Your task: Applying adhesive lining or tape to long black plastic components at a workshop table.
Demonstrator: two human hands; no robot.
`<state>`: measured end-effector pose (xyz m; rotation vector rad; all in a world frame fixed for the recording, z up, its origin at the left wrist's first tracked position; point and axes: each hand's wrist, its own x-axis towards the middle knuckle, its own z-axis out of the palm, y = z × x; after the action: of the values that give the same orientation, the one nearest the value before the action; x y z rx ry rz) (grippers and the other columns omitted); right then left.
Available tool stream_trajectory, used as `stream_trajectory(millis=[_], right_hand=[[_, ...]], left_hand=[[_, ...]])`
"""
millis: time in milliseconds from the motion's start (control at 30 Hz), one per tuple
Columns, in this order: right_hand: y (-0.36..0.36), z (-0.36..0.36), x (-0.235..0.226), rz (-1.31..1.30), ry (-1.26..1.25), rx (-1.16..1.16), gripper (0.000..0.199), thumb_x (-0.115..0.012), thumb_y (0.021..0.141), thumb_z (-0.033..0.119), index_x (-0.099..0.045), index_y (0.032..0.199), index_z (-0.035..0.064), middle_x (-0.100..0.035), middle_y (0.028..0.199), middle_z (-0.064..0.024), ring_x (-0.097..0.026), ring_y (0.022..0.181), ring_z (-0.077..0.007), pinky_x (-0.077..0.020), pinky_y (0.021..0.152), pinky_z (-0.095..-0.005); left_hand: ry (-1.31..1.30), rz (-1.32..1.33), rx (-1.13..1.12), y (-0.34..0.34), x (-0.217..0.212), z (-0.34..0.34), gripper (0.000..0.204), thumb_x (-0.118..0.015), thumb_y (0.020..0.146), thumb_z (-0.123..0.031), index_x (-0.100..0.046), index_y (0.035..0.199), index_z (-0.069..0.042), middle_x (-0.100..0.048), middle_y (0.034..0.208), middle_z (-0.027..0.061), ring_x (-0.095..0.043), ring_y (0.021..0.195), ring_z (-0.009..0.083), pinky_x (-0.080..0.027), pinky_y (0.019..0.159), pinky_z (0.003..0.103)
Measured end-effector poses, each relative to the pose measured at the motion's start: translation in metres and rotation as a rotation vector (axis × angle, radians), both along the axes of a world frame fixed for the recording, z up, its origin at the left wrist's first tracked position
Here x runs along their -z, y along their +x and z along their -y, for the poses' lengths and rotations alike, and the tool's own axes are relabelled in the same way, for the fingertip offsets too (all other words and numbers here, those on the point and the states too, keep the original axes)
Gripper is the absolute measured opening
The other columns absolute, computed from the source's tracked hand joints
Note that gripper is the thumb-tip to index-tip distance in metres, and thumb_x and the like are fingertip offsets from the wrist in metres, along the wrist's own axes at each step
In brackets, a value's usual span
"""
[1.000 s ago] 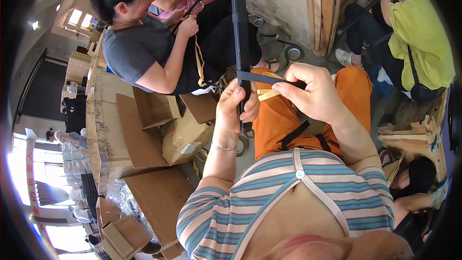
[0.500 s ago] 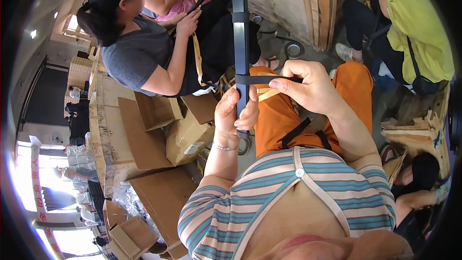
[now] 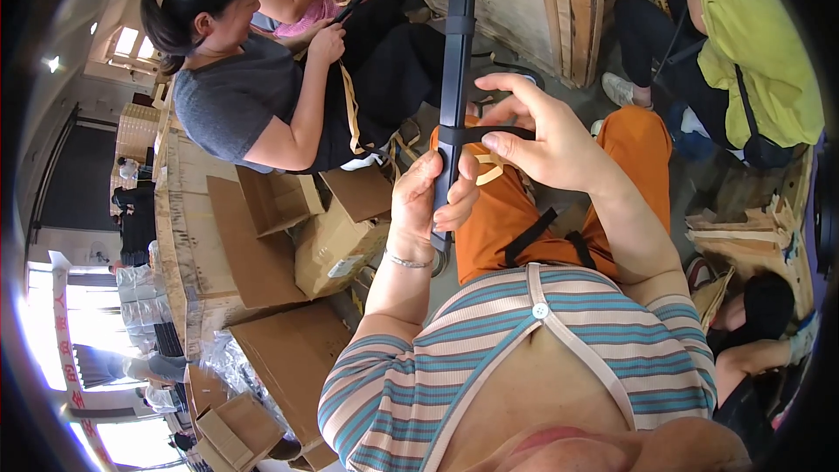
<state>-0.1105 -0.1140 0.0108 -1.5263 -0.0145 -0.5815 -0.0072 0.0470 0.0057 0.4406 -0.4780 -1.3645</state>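
My left hand (image 3: 428,197) is closed round the lower end of a long, narrow black bar (image 3: 454,79), which rises away from me to the top edge. A black band wraps the bar higher up. Just above my left fingers, a strip of black tape (image 3: 472,135) crosses the bar and stretches rightward. My right hand (image 3: 559,140) has its thumb and a finger at this tape, while the index finger reaches out toward the bar. The tape's end lies against the right hand. Below it, a looped tan strip (image 3: 491,171) hangs over my orange trousers (image 3: 489,236).
To the left a person in a grey shirt (image 3: 232,114) holds a similar black piece. Opened cardboard boxes (image 3: 341,245) stand by my left arm. A wooden crate (image 3: 516,9) is ahead, and a person in yellow-green (image 3: 760,52) sits at the far right.
The bar now leans slightly to the right at its top. My right index finger has lifted off and stretched toward the bar. The tan strip has shifted lower.
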Motion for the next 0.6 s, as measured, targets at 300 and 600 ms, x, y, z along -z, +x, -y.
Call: stream_trajectory(millis=[300,600], right_hand=[[0.006,-0.011,-0.011,-0.057,-0.349,0.108,0.015,-0.058,0.080,0.016,-0.062,0.083,0.0016,-0.064,0.071,-0.0085,-0.062,0.067,-0.0195,-0.0458,0.059,-0.0287],[0.010,-0.024,-0.007,-0.071,-0.057,0.095,0.012,-0.054,0.080,0.006,-0.062,0.079,-0.0023,-0.063,0.061,-0.0078,-0.060,0.052,-0.0107,-0.0461,0.050,-0.0226]], left_hand=[[0.066,0.209,-0.174,-0.005,0.002,-0.002,0.042,-0.042,0.091,-0.038,-0.048,0.087,0.003,-0.038,0.054,0.0051,-0.030,0.033,0.0086,-0.022,0.028,0.022],[0.121,0.238,-0.185,-0.010,0.009,0.002,0.043,-0.034,0.093,-0.040,-0.047,0.085,0.000,-0.038,0.053,0.0043,-0.029,0.032,0.0083,-0.021,0.029,0.021]])
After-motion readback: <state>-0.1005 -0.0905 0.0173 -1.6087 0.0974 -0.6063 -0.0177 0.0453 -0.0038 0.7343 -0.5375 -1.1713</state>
